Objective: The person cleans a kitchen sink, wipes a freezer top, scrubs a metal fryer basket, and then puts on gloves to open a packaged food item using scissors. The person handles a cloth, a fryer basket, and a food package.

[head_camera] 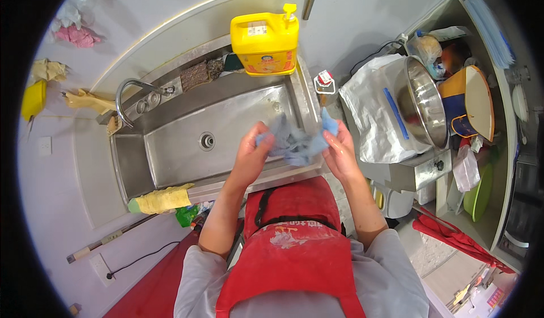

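A blue-grey cloth [293, 141], blurred and crumpled, spans the gap between my two hands above the right end of a stainless steel sink [221, 122]. My left hand [253, 152] grips its left end. Its other end is pinched between the thumb and fingers of my right hand [338, 148]. Both hands look wet. The curved metal faucet [123, 99] stands at the sink's far left, and the drain [207, 141] shows in the basin.
A yellow pump jug [265, 46] stands at the sink's back right corner. Yellow cloth [163, 200] hangs over the front left rim. To the right, a large steel bowl [423, 101] rests on its side by silvery sheeting [369, 110]. Scouring pads [195, 76] lie on the back ledge.
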